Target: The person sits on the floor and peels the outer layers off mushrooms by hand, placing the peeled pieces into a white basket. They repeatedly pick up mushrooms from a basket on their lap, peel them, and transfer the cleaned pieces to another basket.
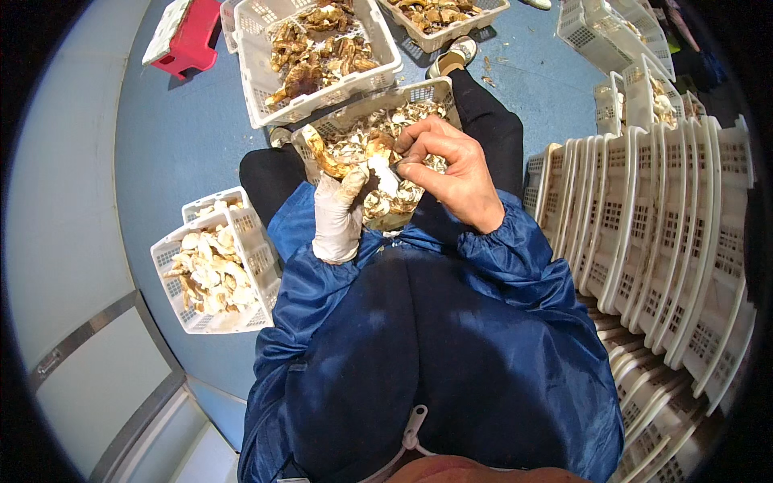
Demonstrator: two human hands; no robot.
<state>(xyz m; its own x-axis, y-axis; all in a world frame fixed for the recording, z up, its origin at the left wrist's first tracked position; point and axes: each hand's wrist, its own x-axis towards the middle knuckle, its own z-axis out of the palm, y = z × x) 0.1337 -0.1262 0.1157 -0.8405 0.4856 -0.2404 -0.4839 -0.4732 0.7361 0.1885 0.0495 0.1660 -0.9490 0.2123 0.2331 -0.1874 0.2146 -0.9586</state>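
My left hand [339,208], in a whitish glove with a worn thumb, grips a mushroom with a thick curved brown stem [326,158] that points up and left. Bright white flesh [383,174] shows on the piece beside the glove's thumb. My right hand [450,166] is bare. Its thumb and forefinger pinch a small dark object [396,169] against that piece; the fingers hide most of it, so I cannot tell what it is. Below both hands, between my knees, a plastic crate [448,90] holds many mushroom trimmings [416,113].
Ahead stands a white crate [244,66] of brown mushrooms [302,78]. Another mushroom crate [432,41] is beyond it. Pale mushrooms [211,271] fill a crate [166,302] at my left. Nested crates [640,241] rise close on my right. A red stool [190,39] stands far left.
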